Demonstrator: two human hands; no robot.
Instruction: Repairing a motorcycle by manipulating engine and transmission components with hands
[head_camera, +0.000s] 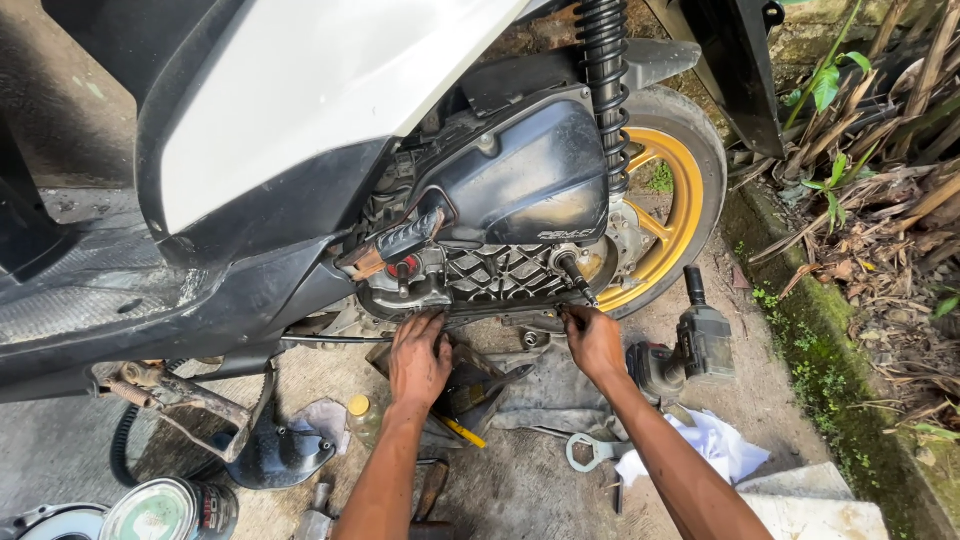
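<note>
I look down at the left side of a black-and-white scooter with its black engine cover (520, 185) and gold rear wheel (672, 215). My left hand (418, 358), dirty with grease, rests with fingers spread against the lower edge of the engine casing (500, 275). My right hand (592, 338) is closed around a small tool or bolt at the casing's lower rear edge, just below a black screwdriver-like handle (572, 272) sticking out of the cover.
A cordless impact wrench (692, 345) lies on the concrete by the wheel. A ring spanner (588, 451), white rag (705, 445), small yellow-capped bottle (361, 418), black funnel (275, 455) and a tin can (165, 510) lie below. Mossy kerb and dry leaves lie to the right.
</note>
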